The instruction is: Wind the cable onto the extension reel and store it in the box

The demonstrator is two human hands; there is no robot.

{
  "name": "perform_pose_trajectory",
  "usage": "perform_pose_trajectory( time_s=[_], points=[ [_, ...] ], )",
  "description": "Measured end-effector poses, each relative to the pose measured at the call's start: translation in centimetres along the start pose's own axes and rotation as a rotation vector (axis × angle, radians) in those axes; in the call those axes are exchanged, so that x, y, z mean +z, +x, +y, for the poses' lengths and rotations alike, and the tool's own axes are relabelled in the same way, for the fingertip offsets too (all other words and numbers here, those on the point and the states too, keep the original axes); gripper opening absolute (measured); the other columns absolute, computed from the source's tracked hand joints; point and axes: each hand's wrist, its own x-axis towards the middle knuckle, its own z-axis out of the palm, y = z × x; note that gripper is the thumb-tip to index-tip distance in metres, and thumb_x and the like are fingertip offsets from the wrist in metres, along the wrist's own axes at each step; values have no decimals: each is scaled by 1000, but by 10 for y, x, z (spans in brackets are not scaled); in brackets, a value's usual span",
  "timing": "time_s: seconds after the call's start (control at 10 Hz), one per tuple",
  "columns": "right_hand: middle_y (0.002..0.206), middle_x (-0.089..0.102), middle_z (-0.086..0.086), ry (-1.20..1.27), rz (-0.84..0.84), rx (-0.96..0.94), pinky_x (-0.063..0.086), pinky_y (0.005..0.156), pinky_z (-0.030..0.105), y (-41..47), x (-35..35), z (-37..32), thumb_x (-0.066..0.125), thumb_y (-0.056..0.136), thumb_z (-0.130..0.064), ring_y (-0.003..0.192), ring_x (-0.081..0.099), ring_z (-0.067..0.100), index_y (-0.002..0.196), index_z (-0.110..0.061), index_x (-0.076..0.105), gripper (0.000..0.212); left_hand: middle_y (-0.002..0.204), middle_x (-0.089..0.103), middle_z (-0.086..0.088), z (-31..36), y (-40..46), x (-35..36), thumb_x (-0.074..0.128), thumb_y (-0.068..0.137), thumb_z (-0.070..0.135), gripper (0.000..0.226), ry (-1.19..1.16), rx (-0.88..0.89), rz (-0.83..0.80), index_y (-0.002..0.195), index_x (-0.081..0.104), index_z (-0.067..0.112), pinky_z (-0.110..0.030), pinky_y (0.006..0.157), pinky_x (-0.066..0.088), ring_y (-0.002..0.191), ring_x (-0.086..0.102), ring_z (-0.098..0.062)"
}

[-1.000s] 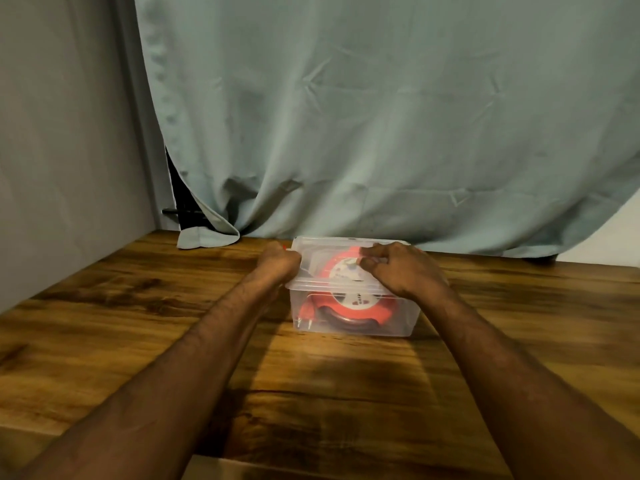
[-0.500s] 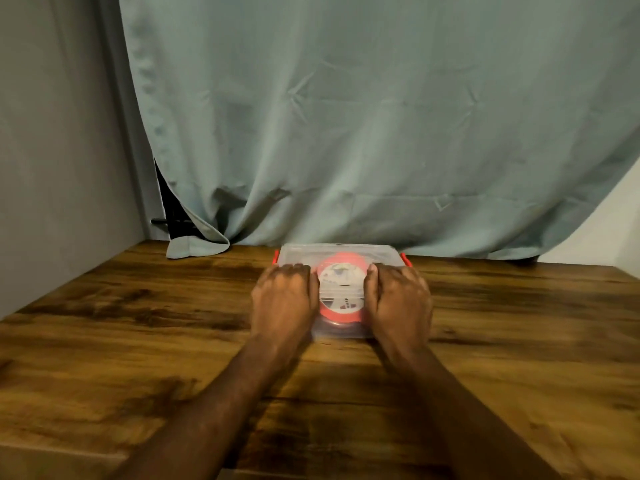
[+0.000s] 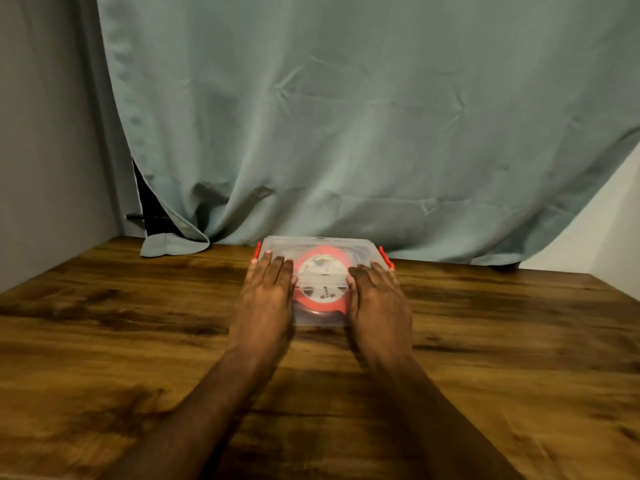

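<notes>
A clear plastic box sits on the wooden surface toward its far edge, just in front of a grey-green curtain, with its clear lid on and red latches at its left and right ends. Through the lid shows the orange extension reel lying flat inside — its white socket face up. The left hand rests palm-down on the left part of the lid and the right hand on the right part, the fingers of both straight and close together, pointing away — flat on the lid, curled round nothing.
</notes>
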Motion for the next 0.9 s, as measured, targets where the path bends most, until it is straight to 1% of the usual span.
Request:
perform_pose_trajectory(
  time_s=[0.1,0.2,0.3,0.4,0.5,0.6,0.7,0.8,0.9],
  points=[
    [117,74,6,-6,-36,28,49,104,40,20,16,4,53,105,-23,113,65,25,119,-16,72,25,162,51,-16,-10,26,14,52,108,10,49,-38,-4,-8,157,48,5,-37,133,13,159,37,-29],
    [112,75,6,-21,-81,59,50,95,37,41,32,8,52,103,-25,106,65,26,117,-18,73,26,160,54,-16,-17,49,27,50,110,12,45,-68,-9,-28,155,51,6,-36,133,15,157,40,-28],
    [111,75,8,-7,-110,84,51,93,38,59,51,10,56,101,-25,104,65,28,117,-16,74,26,161,53,-14,-22,69,37,48,111,13,45,-82,-38,-60,156,49,9,-39,135,20,158,38,-27],
    [116,74,7,-5,-141,108,52,92,38,75,62,9,56,102,-27,108,64,26,121,-18,73,28,161,53,-13,-29,86,48,49,110,13,46,-59,-35,-76,156,49,10,-40,134,23,158,38,-27],
    [116,75,7,-19,-153,105,55,88,37,89,71,12,59,103,-30,107,67,25,124,-18,73,29,163,51,-13,-34,101,59,48,110,12,47,-56,-44,-109,157,47,11,-40,133,24,159,36,-27],
    [115,75,6,-37,-178,108,56,86,36,101,78,13,56,104,-32,105,68,24,124,-18,73,30,162,51,-13,-35,115,63,50,109,14,47,-37,-61,-135,156,48,11,-40,132,28,159,35,-28],
    [114,75,5,-27,-192,113,56,84,35,104,81,15,54,105,-33,103,68,24,124,-19,73,31,159,54,-14,-37,117,65,51,108,14,44,-41,-67,-158,153,52,10,-40,129,30,156,39,-29],
    [121,73,6,-51,-340,89,54,89,38,115,72,15,50,105,-38,109,66,27,126,-21,70,33,158,56,-14,-33,131,52,45,111,20,41,-41,-76,-269,150,54,12,-40,126,33,154,42,-30],
    [136,66,9,-62,-440,112,48,100,40,134,43,13,42,106,-49,126,59,30,136,-24,64,45,162,49,-15,-23,145,22,37,115,34,47,-2,-64,-349,153,50,11,-40,122,34,153,40,-33]
  ],
)
